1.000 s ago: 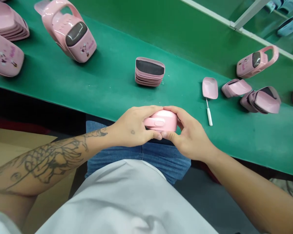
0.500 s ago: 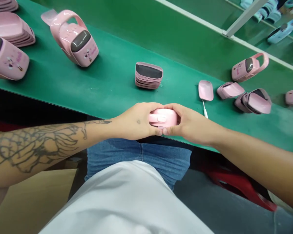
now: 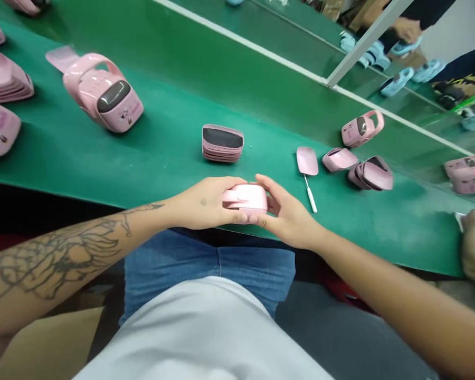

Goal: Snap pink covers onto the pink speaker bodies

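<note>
As the head camera looks down over the lap, here's a small pink plastic case held between both hands, just over the near edge of the green belt. It's glossy and rounded, with a raised tab toward its left end. The left hand wraps over that end, fingers pressed together, while the right hand cups the other end with its fingers spread, the two thumbs nearly meeting on the near side. Across the belt, the picture so far: a big handled pink carrier stands fully put together, a smaller carrier sits off to the right, a stack of pink shells waits straight ahead, and loose shells lie just beside a pink scoop with a white stick. Whether the case in hand is fully closed, can't tell from here.
</note>
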`<action>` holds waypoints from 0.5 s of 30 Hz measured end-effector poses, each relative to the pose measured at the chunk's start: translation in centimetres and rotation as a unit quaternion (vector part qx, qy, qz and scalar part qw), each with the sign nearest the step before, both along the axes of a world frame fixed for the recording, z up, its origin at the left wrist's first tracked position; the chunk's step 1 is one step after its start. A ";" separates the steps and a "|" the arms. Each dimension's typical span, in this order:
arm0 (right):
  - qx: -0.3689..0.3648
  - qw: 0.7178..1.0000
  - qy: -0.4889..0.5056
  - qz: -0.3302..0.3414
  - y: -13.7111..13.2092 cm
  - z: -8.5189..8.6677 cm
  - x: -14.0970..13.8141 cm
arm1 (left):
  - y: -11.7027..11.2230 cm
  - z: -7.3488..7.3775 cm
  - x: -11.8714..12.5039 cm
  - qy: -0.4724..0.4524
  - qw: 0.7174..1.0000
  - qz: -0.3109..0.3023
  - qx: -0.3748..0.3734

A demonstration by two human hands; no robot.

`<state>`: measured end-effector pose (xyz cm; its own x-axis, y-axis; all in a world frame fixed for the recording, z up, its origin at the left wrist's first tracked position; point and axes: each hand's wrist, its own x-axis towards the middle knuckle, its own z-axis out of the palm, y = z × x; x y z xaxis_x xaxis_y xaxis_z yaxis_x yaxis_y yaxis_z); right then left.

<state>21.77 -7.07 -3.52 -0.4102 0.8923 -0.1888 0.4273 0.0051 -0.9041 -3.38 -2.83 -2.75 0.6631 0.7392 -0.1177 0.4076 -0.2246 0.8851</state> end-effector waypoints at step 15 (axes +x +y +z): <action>0.106 0.989 0.057 -0.082 -0.6 -4.1 -1.4 | 1.2 -1.0 0.2 0.014 0.999 0.035 0.023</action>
<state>20.34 -7.66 -7.67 -0.2644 0.9632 0.0493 0.3336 0.1393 -0.9324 -3.23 -1.60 -3.72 0.6057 0.7893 -0.1003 0.4486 -0.2347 0.8623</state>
